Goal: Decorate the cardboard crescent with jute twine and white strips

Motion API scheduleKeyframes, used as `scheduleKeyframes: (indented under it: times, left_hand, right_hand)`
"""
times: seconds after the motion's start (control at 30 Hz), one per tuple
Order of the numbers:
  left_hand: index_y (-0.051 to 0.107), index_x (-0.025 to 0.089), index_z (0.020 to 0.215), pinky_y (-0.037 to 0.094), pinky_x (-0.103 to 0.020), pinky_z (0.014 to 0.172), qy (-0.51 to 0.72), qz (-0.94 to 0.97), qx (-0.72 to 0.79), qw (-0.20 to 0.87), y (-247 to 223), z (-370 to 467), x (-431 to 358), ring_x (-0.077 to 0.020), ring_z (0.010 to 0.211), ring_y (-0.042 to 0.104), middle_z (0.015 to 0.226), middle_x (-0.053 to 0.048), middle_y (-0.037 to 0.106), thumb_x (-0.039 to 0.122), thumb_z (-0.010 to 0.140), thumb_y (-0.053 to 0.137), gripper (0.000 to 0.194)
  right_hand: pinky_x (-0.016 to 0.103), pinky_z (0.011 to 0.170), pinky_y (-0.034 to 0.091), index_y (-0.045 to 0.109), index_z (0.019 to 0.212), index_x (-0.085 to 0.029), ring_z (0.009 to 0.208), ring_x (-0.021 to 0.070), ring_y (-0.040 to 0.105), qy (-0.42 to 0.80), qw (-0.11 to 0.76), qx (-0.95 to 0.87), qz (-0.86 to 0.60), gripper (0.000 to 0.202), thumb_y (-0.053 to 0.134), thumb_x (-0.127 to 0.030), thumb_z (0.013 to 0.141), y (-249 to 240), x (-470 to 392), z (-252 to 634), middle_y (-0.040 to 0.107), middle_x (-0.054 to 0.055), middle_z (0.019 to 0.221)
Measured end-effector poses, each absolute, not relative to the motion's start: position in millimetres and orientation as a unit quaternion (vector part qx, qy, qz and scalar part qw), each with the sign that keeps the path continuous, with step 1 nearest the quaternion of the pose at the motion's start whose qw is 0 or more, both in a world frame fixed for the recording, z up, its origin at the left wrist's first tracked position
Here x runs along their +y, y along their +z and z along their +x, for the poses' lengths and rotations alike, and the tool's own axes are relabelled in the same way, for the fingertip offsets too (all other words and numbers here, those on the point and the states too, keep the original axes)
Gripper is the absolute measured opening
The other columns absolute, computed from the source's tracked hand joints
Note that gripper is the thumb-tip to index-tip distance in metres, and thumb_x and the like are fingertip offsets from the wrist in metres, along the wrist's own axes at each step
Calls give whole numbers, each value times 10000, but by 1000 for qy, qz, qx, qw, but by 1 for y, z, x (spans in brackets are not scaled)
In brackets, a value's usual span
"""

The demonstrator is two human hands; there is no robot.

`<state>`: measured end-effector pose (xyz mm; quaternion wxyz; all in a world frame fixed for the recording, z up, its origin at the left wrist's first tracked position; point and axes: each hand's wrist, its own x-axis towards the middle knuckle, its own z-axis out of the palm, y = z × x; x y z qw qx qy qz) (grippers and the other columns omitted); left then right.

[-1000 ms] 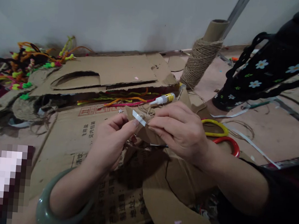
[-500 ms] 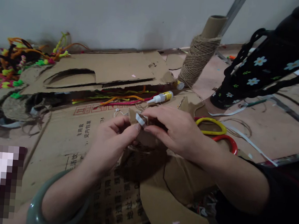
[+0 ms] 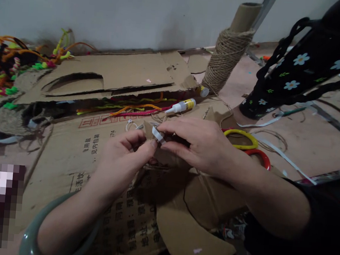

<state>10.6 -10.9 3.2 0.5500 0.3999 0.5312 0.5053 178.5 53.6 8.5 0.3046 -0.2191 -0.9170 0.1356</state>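
Note:
Near the middle of the view, my left hand [image 3: 126,155] pinches a small brown cardboard piece [image 3: 148,129] between thumb and fingers. A short white strip [image 3: 158,135] lies across that piece. My right hand [image 3: 196,143] is closed at the strip's right side, its thumb and fingertips against the strip and the piece. The underside of the piece is hidden by my hands. Just beyond my fingers lies a small glue bottle [image 3: 182,106] with a yellow label. Scissors with yellow and red handles [image 3: 241,140] rest right of my right hand.
A twine roll [image 3: 229,57] stands at the back, with a black flowered bottle [image 3: 298,71] to its right. Cut cardboard [image 3: 133,71] and colourful pipe cleaners [image 3: 4,67] lie at the back left. A curved cardboard piece [image 3: 190,239] is at the front.
The view has shifted slightly, so most things appear a little further left or higher. Both hands keep their grip, and the white strip is tilted slightly differently.

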Motion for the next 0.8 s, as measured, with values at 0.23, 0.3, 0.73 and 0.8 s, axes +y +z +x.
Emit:
scheduleKeyframes:
  times: [0.23,0.3,0.73,0.8]
  left_hand:
    - [730,200,812,464,-187,553,491,401,540,554,2,12,-10,-95,569,551,648,7,641,297,676,731,167]
    - [730,198,812,468,-194,555,486,406,544,551,1,12,-9,-96,566,546,647,6,635,298,684,723,163]
    - [731,198,802,464,-180,539,483,398,546,557,0,10,-9,-87,552,541,639,8,640,299,676,727,162]
    - [731,189,786,464,-176,531,486,397,545,556,1,11,-9,-91,555,547,631,5,641,293,669,730,158]
  right_hand:
    - [289,804,463,614,1035,-121,920,179,622,138,281,-919,-241,239,499,-270,888,9,51,179,681,66,988]
    - [289,804,465,618,1031,-124,919,180,626,132,281,-919,-244,242,481,-271,897,8,51,180,683,66,986]
    - [285,765,476,628,1011,-148,861,187,652,105,271,-925,-244,210,527,-269,874,9,52,181,699,57,925]
    - [281,754,477,634,988,-148,848,185,654,103,272,-925,-245,199,522,-268,877,9,51,181,700,52,910]
